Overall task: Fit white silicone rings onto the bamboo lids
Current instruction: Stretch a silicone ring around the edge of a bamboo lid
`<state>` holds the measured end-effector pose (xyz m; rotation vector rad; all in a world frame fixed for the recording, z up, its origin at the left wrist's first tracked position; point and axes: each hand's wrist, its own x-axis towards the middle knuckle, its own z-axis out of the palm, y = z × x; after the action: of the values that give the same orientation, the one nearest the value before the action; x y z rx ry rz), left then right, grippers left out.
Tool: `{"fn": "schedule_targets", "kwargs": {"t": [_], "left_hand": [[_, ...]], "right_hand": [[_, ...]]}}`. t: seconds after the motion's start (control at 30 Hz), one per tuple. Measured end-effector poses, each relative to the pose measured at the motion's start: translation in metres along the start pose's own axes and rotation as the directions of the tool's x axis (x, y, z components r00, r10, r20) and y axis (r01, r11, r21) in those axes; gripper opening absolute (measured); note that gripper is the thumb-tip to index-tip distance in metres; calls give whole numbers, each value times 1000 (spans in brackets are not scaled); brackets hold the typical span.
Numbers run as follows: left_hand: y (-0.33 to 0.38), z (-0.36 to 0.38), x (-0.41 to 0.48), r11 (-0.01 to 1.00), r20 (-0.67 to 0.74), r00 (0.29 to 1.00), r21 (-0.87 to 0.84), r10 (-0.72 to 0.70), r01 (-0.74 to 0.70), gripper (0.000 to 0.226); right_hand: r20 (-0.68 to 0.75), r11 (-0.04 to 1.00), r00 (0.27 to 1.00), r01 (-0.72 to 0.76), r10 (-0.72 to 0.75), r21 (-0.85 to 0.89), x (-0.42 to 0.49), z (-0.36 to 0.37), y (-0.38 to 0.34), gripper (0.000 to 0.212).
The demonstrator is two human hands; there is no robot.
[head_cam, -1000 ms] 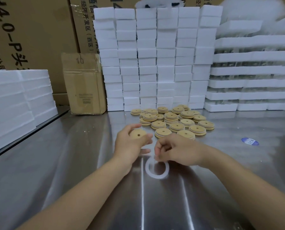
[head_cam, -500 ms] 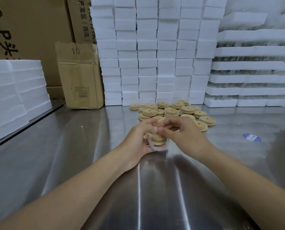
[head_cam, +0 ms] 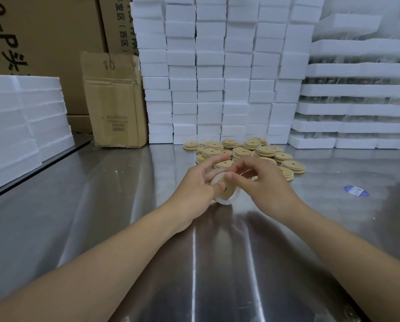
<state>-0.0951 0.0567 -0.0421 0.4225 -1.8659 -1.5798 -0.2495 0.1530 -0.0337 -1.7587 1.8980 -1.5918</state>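
My left hand [head_cam: 197,182] holds a round bamboo lid [head_cam: 229,191] just above the steel table, thumb on its face. A white silicone ring [head_cam: 226,201] runs around the lid's edge; its lower part shows below the lid. My right hand [head_cam: 259,182] pinches the ring at the lid's upper edge. Behind my hands lies a pile of bamboo lids [head_cam: 245,151], each with a centre hole; several are stacked.
The steel table [head_cam: 101,205] stretches all around. White foam blocks [head_cam: 217,73] are stacked in a wall at the back, foam trays [head_cam: 357,108] at the right, foam slabs [head_cam: 20,126] at the left. A cardboard box [head_cam: 115,101] stands back left. A blue sticker [head_cam: 356,190] lies at the right.
My right hand lifted the ring off the table and brought it to the lid in my left hand. The ring now wraps the lid's edge. The view moved slightly closer.
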Motion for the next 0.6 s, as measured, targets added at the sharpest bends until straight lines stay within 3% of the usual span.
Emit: {"fn": "schedule_targets", "kwargs": {"t": [0.2, 0.4, 0.6], "left_hand": [[-1, -7, 4, 999, 18, 999, -4, -36, 36, 46], [-2, -24, 8, 987, -96, 995, 162, 34, -19, 16], [0, -36, 10, 976, -90, 996, 212, -22, 41, 10]], "right_hand": [[22, 1000, 1000, -3, 3, -21, 1, -1, 1, 8], [20, 998, 999, -36, 37, -57, 3, -4, 7, 10], [38, 998, 998, -53, 55, -35, 4, -7, 5, 11]]}}
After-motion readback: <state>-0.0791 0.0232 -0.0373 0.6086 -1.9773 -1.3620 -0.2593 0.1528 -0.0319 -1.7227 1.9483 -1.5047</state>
